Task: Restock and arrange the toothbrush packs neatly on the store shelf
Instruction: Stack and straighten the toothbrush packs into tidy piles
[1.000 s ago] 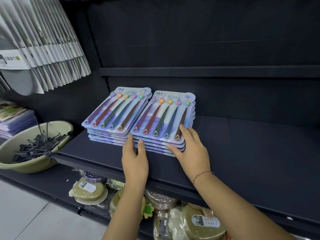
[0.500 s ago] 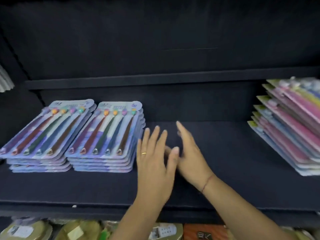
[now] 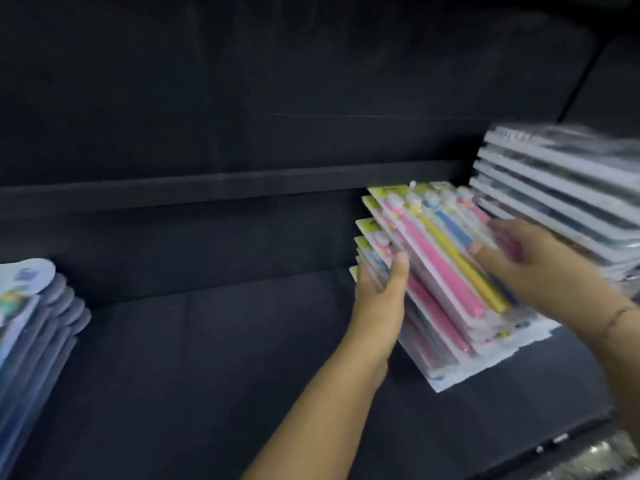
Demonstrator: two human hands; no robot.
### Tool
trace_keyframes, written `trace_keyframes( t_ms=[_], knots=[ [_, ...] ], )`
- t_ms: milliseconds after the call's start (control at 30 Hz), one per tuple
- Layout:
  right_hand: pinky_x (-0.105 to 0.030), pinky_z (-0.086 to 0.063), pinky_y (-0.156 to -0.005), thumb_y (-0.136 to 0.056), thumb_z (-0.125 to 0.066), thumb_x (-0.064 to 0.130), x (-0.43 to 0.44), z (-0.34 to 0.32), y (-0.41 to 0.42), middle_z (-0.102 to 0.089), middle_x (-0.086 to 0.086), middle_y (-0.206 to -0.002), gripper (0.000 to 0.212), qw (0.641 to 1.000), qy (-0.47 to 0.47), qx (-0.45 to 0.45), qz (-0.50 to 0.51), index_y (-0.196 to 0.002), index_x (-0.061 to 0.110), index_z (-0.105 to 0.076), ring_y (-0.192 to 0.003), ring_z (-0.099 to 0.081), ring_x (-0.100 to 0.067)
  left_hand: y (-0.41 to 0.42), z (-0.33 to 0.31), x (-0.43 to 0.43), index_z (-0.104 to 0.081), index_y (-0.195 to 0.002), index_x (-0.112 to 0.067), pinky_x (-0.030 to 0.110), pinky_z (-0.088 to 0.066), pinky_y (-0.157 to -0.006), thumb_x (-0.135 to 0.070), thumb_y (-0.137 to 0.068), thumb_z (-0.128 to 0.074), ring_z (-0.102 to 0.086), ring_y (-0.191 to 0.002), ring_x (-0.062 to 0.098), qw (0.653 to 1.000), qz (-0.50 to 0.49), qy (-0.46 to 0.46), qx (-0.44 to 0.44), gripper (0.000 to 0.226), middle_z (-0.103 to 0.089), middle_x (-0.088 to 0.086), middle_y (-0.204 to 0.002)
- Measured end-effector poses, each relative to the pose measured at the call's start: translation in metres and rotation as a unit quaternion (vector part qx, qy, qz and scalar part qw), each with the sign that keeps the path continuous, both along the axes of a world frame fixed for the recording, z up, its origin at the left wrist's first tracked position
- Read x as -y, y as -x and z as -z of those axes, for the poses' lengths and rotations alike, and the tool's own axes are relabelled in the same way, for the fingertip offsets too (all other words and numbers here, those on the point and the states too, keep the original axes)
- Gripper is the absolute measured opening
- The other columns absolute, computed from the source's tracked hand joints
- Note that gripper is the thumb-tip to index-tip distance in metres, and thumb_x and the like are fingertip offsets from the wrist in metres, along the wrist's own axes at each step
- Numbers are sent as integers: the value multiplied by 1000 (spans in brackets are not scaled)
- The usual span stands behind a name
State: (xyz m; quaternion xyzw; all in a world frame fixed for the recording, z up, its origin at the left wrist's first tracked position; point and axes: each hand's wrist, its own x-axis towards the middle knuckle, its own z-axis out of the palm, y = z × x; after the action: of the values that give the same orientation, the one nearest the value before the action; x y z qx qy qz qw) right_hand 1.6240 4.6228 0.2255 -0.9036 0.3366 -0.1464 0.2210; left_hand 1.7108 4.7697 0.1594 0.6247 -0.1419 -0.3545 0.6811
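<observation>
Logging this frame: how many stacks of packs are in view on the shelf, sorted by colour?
blue-purple stack: 1 (cut off at the left edge)
pink-and-yellow stack: 1
white-and-grey stack: 1 (blurred)
Total: 3 stacks

3 stacks of packs: left stack (image 3: 33, 327), middle stack (image 3: 446, 271), right stack (image 3: 554, 188). 2 hands: left hand (image 3: 381, 299), right hand (image 3: 540, 268). 1 shelf (image 3: 207, 358).
</observation>
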Motion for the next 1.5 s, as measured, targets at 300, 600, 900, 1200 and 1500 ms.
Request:
trace_keyframes(
  t_ms=[300, 600, 900, 1200, 1500],
  knots=[
    [-38, -35, -105, -88, -50, 59, 38, 8, -5, -38, -9, -152, 85, 998, -42, -31, -37, -154, 17, -15, -131, -44, -30, 9, -5, 44, -39, -144, -33, 32, -46, -97, -69, -58, -80, -59, -118, 15, 993, -44, 22, -107, 102, -62, -10, -129],
    [-29, -36, -67, -97, -46, 51, 45, 8, 1, -60, -12, -110, 50, 994, -63, -45, -81, -121, 8, -50, -89, -57, -24, 18, -25, 39, -71, -109, -14, 47, -61, -70, -24, -82, -76, -70, -91, 30, 984, -61, 26, -166, 29, -74, 11, -104],
    [-31, -41, -51, -59, -77, 63, 49, 33, 12, -54, -14, -98, 92, 913, -391, 54, -100, -127, 3, -56, -81, -50, -34, 22, -18, 7, -68, -120, -17, 56, -48, -96, -32, -78, -77, -69, -103, 35, 985, -45, 40, -164, 46, -73, 11, -111],
    [-40, -51, -79, -40, -90, 61, 44, 28, 2, -67, -13, -120, 94, 880, -459, 47, -109, -119, 17, -66, -100, -62, -30, 32, -16, 4, -64, -122, -17, 41, -56, -68, -30, -86, -69, -70, -94, 35, 990, -61, 60, -108, 38, -72, 13, -113],
    [-32, -57, -89, -81, -72, 9, -16, 5, 13, -70, -13, -116, 45, 803, -503, 174, -268, -124, 5, -61, -101, -70, -21, 25, -32, -70, -46, -135, -16, 38, -57, -89, -26, -67, -85, -69, -105, 18, 984, -115, 69, 113, 79, -68, 3, -121]
  ],
)
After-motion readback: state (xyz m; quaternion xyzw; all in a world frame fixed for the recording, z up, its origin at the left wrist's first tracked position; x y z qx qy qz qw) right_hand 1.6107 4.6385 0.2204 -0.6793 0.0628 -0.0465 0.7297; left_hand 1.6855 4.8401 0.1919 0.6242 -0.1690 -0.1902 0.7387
